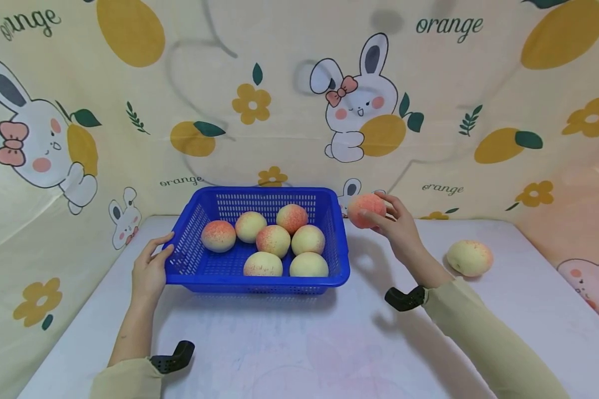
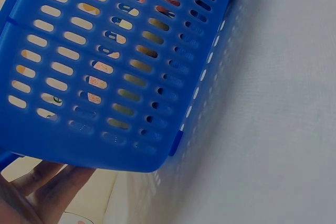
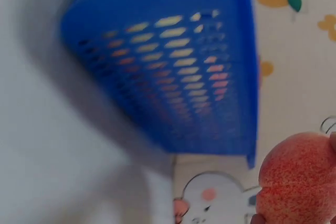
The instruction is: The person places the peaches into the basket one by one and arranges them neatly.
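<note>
Fingers [image 1: 158,241] of the left hand [image 1: 147,277] bent at the left rim of a blue perforated plastic basket [image 1: 259,281], gripping it, partly hidden behind it in the left wrist view. Inside this basket, itself on a white table [image 1: 279,343]: seven yellow-and-red peaches [image 1: 273,241], grouped mostly toward middle and right. Just beyond the right rim, apart from it: a redder peach [image 1: 363,211], pinched between thumb and fingers of the right hand [image 1: 401,224], parted only as wide as the fruit. Step in hand, by judgement: transfer of this redder peach beside a steadied basket; direction, inward or outward, not determinable. Next move, if inward, probably calling for clearance over the right rim, a short leftward reach and a gentle release among the others. Pose: left forearm [image 1: 132,332] angled upward from the lower edge, hand outside the basket; right forearm [image 1: 484,335] slanted up and leftward from the lower right, hand apparently raised above the table. Farthest right, past the right wrist: a mostly yellow peach [image 1: 471,257], loose on the table.
</note>
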`<action>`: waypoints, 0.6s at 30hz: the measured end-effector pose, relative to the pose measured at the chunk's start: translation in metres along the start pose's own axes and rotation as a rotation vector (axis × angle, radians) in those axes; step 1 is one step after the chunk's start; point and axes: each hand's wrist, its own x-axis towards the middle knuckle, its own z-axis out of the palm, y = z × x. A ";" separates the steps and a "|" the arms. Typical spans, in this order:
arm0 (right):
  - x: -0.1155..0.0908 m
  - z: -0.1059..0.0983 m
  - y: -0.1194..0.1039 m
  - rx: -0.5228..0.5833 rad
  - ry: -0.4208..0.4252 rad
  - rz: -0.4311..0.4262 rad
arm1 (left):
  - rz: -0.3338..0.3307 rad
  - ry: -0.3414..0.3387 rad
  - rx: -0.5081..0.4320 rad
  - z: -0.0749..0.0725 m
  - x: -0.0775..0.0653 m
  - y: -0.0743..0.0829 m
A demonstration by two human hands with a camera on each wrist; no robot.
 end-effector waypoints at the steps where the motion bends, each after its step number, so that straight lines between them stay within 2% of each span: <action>1: 0.000 0.002 -0.003 0.010 -0.006 -0.004 | -0.004 0.002 0.005 0.000 0.000 0.000; 12: 0.001 0.031 -0.041 0.045 -0.083 -0.063 | 0.008 0.003 -0.011 -0.002 0.000 0.000; 18: 0.003 0.044 -0.051 0.039 -0.101 -0.065 | 0.015 0.015 0.004 -0.001 0.000 0.000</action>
